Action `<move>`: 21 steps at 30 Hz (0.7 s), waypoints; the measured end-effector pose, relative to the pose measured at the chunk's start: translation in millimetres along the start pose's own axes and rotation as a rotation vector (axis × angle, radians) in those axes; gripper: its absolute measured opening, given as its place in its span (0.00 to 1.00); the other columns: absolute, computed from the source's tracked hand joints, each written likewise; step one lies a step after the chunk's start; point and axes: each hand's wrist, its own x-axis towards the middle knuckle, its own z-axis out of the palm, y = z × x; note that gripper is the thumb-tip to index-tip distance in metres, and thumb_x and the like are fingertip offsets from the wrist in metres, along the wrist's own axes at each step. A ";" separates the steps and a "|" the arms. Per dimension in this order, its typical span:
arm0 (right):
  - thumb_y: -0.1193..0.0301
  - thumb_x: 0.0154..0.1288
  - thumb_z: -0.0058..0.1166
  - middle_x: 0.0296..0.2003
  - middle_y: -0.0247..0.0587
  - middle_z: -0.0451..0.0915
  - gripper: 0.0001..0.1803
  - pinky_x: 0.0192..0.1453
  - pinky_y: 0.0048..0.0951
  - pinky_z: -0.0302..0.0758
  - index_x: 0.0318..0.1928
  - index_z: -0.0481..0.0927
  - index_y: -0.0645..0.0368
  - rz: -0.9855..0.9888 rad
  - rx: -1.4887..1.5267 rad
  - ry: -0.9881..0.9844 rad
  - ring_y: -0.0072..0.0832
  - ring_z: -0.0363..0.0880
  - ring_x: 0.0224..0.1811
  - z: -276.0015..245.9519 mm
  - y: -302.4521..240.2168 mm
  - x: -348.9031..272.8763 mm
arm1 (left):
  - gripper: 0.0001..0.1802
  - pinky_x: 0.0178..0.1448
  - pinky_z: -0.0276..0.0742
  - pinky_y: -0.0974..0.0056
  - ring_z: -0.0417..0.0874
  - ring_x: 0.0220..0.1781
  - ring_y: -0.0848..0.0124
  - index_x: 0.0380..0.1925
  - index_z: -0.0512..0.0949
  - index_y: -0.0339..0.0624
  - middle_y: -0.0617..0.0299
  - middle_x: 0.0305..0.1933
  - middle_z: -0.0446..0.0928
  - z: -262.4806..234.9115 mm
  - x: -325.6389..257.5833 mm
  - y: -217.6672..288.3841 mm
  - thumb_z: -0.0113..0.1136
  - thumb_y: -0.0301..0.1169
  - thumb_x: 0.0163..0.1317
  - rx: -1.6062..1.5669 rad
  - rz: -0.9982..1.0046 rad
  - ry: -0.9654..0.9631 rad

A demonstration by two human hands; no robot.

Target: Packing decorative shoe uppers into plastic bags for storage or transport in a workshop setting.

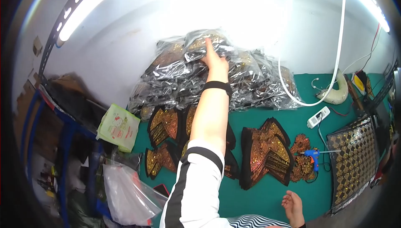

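My left hand (216, 61) reaches far up the green table (267, 194) to a heap of clear plastic-wrapped packets (175, 77) against the white wall. Its fingers close on the topmost packet (196, 40), index finger stretched along it. A black band sits on that wrist, and the sleeve is white with a black stripe. My right hand (293, 206) rests at the table's near edge, fingers apart, holding nothing. Black patches with gold and copper sequins (265, 150) lie between the two hands, some under my left forearm.
A blue glue gun (312, 155) and a white power strip (318, 117) lie right of the patches. A gold sequined panel (355, 157) fills the right edge. A white cable (334, 69) hangs down the wall. A green-white bag (119, 127), clear plastic bag (125, 194) and blue rack (67, 144) stand left.
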 end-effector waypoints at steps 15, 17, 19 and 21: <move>0.68 0.66 0.50 0.33 0.40 0.78 0.15 0.34 0.24 0.74 0.47 0.74 0.65 0.143 -0.610 -0.235 0.25 0.76 0.30 68.0 45.6 -39.4 | 0.22 0.52 0.70 0.66 0.73 0.52 0.72 0.56 0.69 0.41 0.61 0.53 0.73 -227.3 -328.9 50.7 0.57 0.34 0.62 0.733 -0.310 0.087; 0.68 0.64 0.52 0.33 0.40 0.79 0.15 0.34 0.23 0.74 0.47 0.74 0.66 0.169 -0.743 -0.294 0.24 0.76 0.30 73.9 68.3 -44.9 | 0.18 0.45 0.71 0.69 0.75 0.46 0.75 0.51 0.73 0.39 0.62 0.47 0.76 -286.0 -375.6 77.6 0.56 0.33 0.62 0.869 -0.233 0.173; 0.68 0.63 0.53 0.34 0.40 0.79 0.16 0.34 0.22 0.74 0.47 0.75 0.66 0.184 -0.874 -0.373 0.23 0.76 0.31 72.2 88.9 -42.7 | 0.14 0.40 0.70 0.73 0.74 0.36 0.78 0.46 0.76 0.38 0.65 0.37 0.76 -321.6 -412.0 112.3 0.57 0.30 0.61 0.975 -0.217 0.306; 0.69 0.62 0.55 0.33 0.39 0.79 0.17 0.34 0.21 0.73 0.47 0.75 0.67 0.134 -1.060 -0.447 0.20 0.76 0.31 68.1 109.2 -45.1 | 0.10 0.38 0.69 0.73 0.72 0.32 0.80 0.41 0.78 0.37 0.68 0.30 0.75 -338.9 -435.2 152.6 0.58 0.28 0.59 1.223 0.011 0.308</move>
